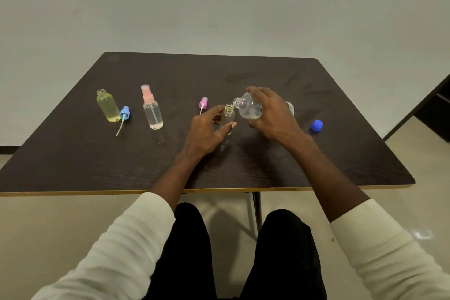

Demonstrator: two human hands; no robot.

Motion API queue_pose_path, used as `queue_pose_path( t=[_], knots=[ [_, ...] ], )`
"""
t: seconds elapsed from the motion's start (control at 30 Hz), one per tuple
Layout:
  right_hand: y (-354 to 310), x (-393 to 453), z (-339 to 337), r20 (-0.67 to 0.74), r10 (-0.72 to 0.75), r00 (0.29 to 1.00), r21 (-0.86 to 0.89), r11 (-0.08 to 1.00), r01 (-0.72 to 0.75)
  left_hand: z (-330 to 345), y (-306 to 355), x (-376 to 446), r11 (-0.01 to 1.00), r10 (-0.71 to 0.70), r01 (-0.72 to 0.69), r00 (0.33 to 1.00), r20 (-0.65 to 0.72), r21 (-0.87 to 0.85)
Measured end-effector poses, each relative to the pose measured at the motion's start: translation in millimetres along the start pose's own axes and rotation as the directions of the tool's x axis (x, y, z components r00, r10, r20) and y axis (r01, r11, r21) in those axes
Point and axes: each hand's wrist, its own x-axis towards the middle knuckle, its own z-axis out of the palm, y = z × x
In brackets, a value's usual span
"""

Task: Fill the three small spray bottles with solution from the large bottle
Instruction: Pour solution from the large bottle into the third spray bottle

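Observation:
My right hand grips the large clear bottle, tilted so that its open neck points left, just above and to the right of a small uncapped bottle. My left hand curls round that small bottle, which stands upright on the dark table. A pink spray top lies just left of it. Further left stands a small clear bottle with a pink spray cap. At the far left a yellowish small bottle stands open, its blue spray top lying beside it.
A blue screw cap lies on the table to the right of my right hand. The table's front edge runs just above my knees. A dark doorway or cabinet stands at the far right.

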Motion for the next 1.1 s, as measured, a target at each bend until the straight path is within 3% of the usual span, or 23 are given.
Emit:
queue_pose_path(
  t=[1.1],
  knots=[
    [-5.5, 12.5, -6.9, 0.038, -0.171, 0.984, -0.256, 0.951, 0.175, 0.4, -6.1, -0.4, 0.999, -0.015, 0.015, 1.0, 0.007, 0.052]
  ],
)
